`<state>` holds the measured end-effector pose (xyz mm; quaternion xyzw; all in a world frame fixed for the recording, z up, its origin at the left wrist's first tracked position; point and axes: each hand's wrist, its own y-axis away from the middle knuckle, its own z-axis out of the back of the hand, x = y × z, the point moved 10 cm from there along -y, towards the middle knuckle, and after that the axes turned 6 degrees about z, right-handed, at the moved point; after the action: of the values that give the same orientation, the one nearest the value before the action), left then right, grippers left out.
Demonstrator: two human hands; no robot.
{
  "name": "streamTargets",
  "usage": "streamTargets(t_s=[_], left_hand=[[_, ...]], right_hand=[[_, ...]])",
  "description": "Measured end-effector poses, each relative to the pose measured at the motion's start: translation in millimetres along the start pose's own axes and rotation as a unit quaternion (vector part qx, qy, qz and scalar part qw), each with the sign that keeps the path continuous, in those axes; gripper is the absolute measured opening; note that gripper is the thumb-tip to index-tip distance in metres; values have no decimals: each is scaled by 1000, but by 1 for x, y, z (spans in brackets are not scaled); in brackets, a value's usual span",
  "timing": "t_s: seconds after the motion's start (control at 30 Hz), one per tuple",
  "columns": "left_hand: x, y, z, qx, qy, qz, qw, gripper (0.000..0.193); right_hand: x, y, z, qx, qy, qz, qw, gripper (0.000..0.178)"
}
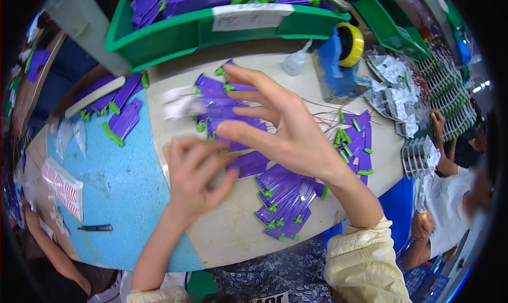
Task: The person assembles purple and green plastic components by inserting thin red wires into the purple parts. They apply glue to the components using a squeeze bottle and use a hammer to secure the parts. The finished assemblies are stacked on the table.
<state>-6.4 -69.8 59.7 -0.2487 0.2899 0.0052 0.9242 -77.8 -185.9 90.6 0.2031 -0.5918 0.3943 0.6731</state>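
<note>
Several flat purple pieces with green ends (251,164) lie overlapping in a row at the middle of the table. Over them hovers my right hand (288,126), fingers spread and thumb apart, with nothing seen in it. Close by on the left is my left hand (193,178), its fingers smeared by motion; whether it holds anything cannot be made out. A blurred white thing (180,103) is at the row's left edge. Nearer me, a fanned pile of purple pieces (290,197) lies below my right wrist. More purple pieces (361,139) with small green parts and thin wires lie beyond my right forearm.
A green bin (185,38) of purple pieces stands at the back. To its right are a white squeeze bottle (295,62) and a blue tape dispenser (338,65) with yellow tape. A blue mat (132,181) on the left carries a dark slim tool (95,228). Other people sit at both sides.
</note>
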Motion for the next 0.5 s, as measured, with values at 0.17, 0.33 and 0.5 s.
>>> streamTargets(t_s=[0.17,0.33,0.5], left_hand=[[-12,17,-19,26,-83,13,996,22],[-7,-7,-25,20,-45,28,998,23],[-35,22,-39,92,-29,-11,995,32]], right_hand=[[-67,22,124,-368,325,87,867,49],[-105,-3,138,-242,188,-1,952,39],[-45,84,68,-130,-5,-140,982,31]])
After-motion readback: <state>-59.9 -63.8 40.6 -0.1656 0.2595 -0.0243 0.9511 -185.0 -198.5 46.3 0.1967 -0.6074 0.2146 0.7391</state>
